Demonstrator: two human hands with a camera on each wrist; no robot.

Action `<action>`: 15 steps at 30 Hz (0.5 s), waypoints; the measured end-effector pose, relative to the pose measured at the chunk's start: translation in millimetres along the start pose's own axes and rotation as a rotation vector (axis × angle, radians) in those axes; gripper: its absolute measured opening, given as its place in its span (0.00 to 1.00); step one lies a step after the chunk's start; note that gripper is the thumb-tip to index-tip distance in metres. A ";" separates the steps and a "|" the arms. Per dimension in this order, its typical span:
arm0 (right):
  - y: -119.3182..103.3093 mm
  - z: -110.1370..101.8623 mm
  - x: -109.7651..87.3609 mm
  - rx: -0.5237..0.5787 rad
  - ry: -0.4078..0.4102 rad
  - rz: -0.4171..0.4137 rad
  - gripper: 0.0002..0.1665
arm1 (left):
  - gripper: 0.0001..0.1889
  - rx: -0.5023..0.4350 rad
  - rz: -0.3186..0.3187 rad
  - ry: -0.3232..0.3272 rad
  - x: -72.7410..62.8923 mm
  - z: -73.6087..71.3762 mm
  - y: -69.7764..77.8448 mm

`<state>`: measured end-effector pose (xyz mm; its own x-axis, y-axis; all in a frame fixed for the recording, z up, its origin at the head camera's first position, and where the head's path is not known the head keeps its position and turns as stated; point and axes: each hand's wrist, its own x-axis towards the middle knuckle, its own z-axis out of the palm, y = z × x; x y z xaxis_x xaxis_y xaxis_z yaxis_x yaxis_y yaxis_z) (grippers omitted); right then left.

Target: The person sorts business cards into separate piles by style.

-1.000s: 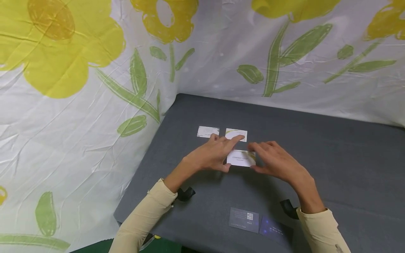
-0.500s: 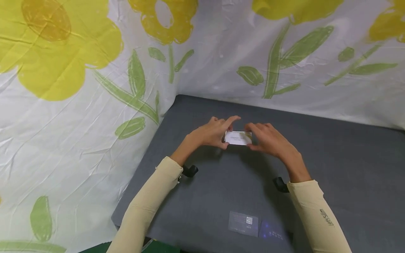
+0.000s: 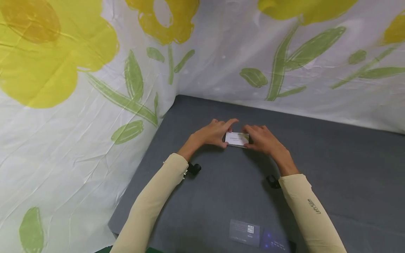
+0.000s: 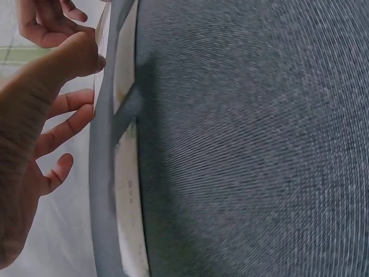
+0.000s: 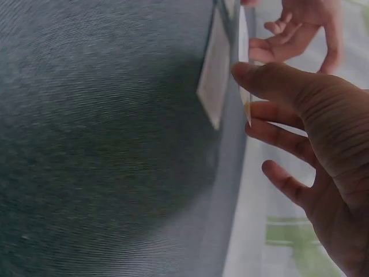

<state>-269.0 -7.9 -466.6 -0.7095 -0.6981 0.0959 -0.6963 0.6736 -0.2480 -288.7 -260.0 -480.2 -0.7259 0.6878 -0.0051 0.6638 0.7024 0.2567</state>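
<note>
A white business card (image 3: pixel 236 138) with printed lettering and a yellow-green corner is held up between both hands, face towards the head camera. My left hand (image 3: pixel 213 133) pinches its left edge between thumb and fingers, with the index finger stretched out past it. On the opposite edge, my right hand (image 3: pixel 262 140) pinches the card the same way. The left wrist view shows two more white cards, an upper card (image 4: pixel 125 63) and a lower card (image 4: pixel 130 202), lying on the table just below the held card (image 4: pixel 100 69). In the head view the hands and held card mostly hide them.
Two dark cards lie near the table's front edge: a grey card (image 3: pixel 244 233) with a QR code and a dark blue card (image 3: pixel 274 242) beside it. A white flowered cloth (image 3: pixel 215 70) hangs along the back and left of the grey table (image 3: pixel 202 207).
Both hands have carried the white card from nearer the body towards the back of the table, over the two lying white cards. In the last half second they barely moved.
</note>
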 end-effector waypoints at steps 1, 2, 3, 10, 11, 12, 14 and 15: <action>0.1 1.4 -1.9 -0.003 0.002 0.001 0.33 | 0.52 0.001 0.002 0.000 0.7 1.8 1.0; 0.4 2.7 -3.9 -0.004 0.004 0.004 0.33 | 0.52 0.006 0.002 -0.003 1.2 3.2 2.1; 0.3 3.6 -5.5 -0.002 0.006 0.004 0.33 | 0.52 0.010 0.003 -0.007 1.4 4.4 3.1; -2.0 8.1 -13.6 0.011 -0.019 0.019 0.33 | 0.50 0.041 0.011 -0.030 -0.9 10.2 9.0; -2.6 8.5 -14.1 0.014 -0.028 0.023 0.33 | 0.50 0.044 0.011 -0.031 -1.7 10.7 9.4; -3.0 8.8 -15.5 0.015 -0.035 0.031 0.32 | 0.49 0.044 0.016 -0.032 -1.7 11.3 10.1; -3.3 9.1 -18.3 0.012 -0.040 0.044 0.32 | 0.48 0.040 0.025 -0.031 -1.2 11.9 11.5; -3.4 8.9 -19.8 0.010 -0.038 0.050 0.32 | 0.47 0.037 0.029 -0.029 -0.9 12.1 12.2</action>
<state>-251.6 1.5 -476.2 -0.7387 -0.6724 0.0465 -0.6587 0.7055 -0.2616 -277.8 -249.9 -488.7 -0.7013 0.7124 -0.0268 0.6908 0.6883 0.2215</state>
